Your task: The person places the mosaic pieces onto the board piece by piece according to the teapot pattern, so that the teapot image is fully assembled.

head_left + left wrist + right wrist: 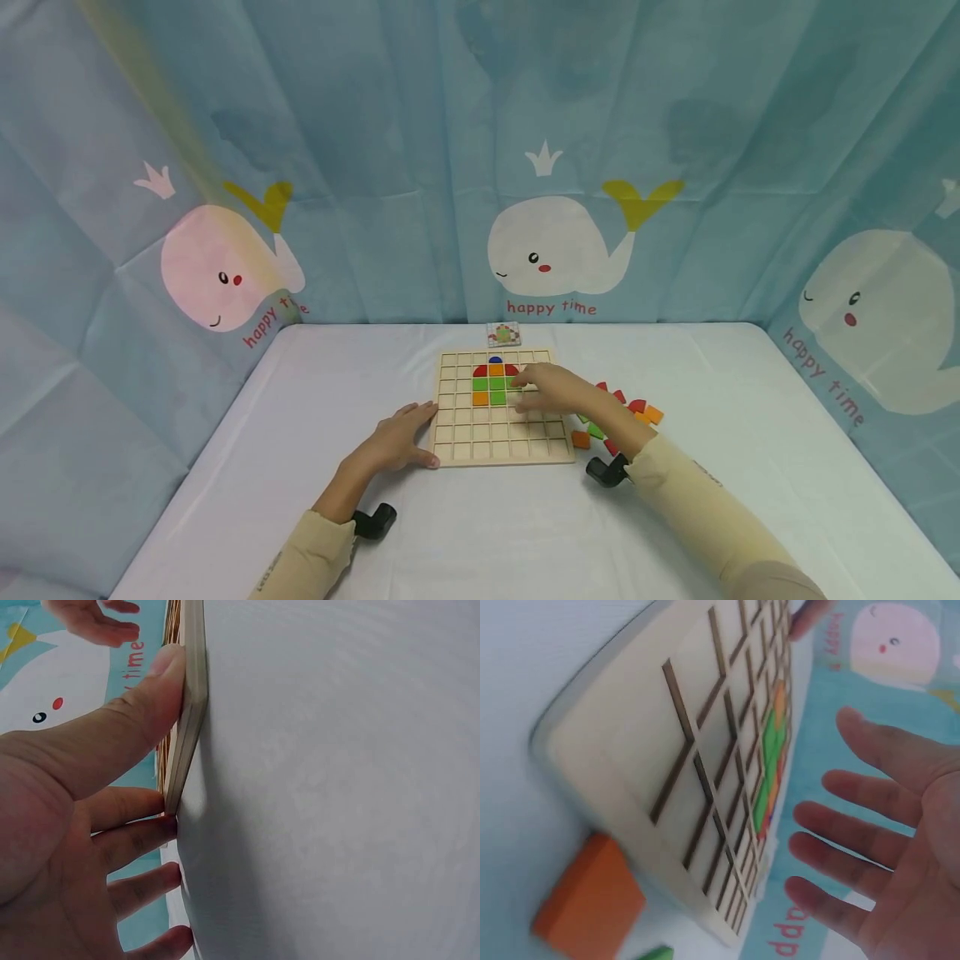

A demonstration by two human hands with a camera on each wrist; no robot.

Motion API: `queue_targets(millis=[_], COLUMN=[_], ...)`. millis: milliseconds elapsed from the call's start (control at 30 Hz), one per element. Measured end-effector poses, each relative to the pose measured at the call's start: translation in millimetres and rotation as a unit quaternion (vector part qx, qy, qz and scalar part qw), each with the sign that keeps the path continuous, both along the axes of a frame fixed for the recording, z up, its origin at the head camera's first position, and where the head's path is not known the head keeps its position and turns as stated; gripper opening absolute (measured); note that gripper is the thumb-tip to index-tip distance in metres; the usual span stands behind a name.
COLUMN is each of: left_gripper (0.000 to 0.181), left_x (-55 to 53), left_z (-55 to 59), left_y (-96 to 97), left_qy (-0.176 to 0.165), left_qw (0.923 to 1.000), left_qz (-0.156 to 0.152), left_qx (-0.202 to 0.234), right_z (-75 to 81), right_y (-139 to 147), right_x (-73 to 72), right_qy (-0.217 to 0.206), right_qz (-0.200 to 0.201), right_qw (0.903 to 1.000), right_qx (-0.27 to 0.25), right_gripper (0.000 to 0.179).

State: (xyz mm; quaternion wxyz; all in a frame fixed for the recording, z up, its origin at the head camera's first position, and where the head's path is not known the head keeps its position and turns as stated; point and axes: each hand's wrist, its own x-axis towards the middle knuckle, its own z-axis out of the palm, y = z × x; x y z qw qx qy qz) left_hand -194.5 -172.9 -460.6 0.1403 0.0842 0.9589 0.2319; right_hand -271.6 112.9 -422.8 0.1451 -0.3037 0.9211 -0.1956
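A wooden grid board (462, 433) lies flat on the table. In its upper middle sits a figure of coloured pieces: a blue half-round piece (496, 360) on top, red curved pieces (481, 372) beside an orange square, then green squares (497, 383) and another orange square (480, 399) lower left. My left hand (395, 437) rests at the board's left edge, its thumb (142, 705) on the near corner and its fingers spread. Above the right part of the board is my right hand (550, 388), fingers apart with nothing between them in the right wrist view.
Loose red, green and orange pieces lie right of the board, partly under the right forearm; one orange piece (592, 900) is close to its edge. A small picture card (503, 334) lies behind the board. A blue curtain (390, 250) with whales surrounds the white table (480, 533).
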Motion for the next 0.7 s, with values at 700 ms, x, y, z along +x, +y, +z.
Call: queue_targets(millis=[700], left_gripper=[0.098], left_x=[-1.7], left_z=[-1.8], left_y=[-0.4], left_qy=[-0.004], left_qw=[1.0], left_qz=[0.002], left_qx=[0.003], right_z=[-6.9], right_y=[65.3], right_x=[31.1], right_qy=[0.006], right_qz=[-0.047], right_qw=[0.9989], right_qx=[0.005], right_gripper=[0.04])
